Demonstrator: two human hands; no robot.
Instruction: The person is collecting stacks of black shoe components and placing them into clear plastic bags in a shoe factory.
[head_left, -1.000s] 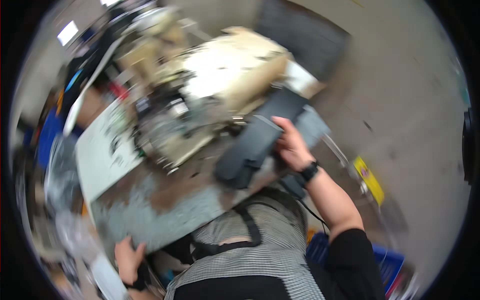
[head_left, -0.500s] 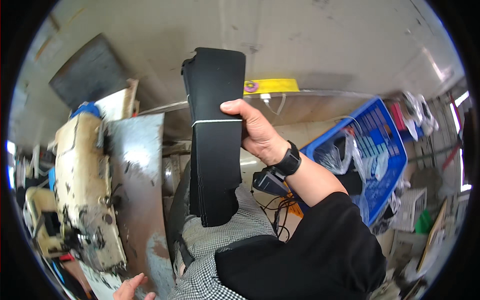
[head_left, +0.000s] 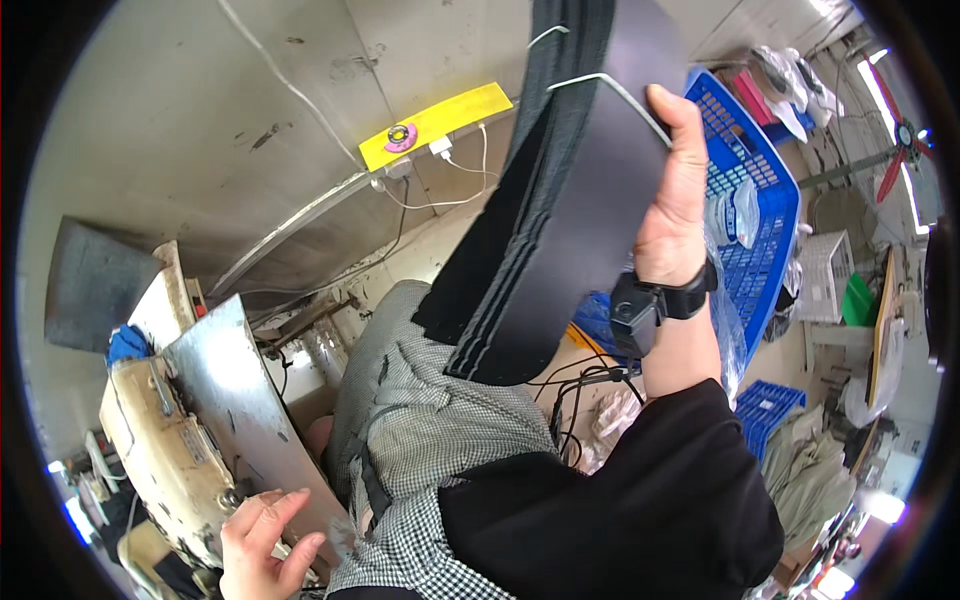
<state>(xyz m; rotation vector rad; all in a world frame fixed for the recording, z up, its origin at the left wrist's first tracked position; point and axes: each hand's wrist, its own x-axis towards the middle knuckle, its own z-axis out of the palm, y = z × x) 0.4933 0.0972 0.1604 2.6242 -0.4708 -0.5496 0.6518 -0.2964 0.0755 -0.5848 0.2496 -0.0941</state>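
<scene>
A thick bundle of long black sheets hangs tilted in front of me, its many layered edges facing left. Around it runs a thin white band. My right hand is closed on the bundle's right side, thumb on the near face; the other fingers are hidden behind it. At the lower left, my left hand holds nothing, its fingers apart and slightly bent. It hovers near a grey metal plate and a worn cream-coloured machine.
Right of the bundle stands a blue plastic basket with plastic bags inside. A smaller blue crate lies lower right, by a pile of beige cloth. Black cables trail below the bundle. A yellow strip edges the pale surface ahead.
The bundle has gone up and to the right in my right hand and tilted, so its layered edge now shows. My left hand has come up a little. The whole view has turned.
</scene>
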